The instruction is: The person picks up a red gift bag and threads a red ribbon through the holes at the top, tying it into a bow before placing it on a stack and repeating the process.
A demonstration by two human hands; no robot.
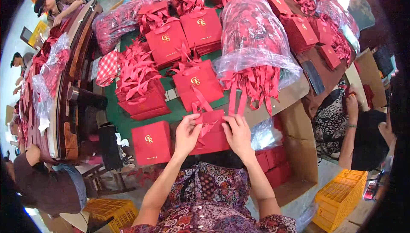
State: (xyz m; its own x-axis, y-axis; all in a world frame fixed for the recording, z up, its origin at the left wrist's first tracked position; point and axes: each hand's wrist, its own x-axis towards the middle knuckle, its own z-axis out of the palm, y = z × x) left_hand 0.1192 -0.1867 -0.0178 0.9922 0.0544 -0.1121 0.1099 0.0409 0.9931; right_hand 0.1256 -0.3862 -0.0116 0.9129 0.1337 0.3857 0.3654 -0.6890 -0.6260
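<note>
Bag (212,142), red, is pinched by fingers of your left hand (188,134) and right hand (238,135); a clear sack (252,28) lies beyond it, rightward.

Green tabletop (112,112) lies bare left of the stacked red bags (143,106), but a full plastic sack (255,32) blocks front-right.

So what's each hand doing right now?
Left hand: partly closed, holding the left side of a red bag.
Right hand: partly closed, at the same bag's right side.

Red bag (214,143), red-and-white checked cloth (107,67)
</note>
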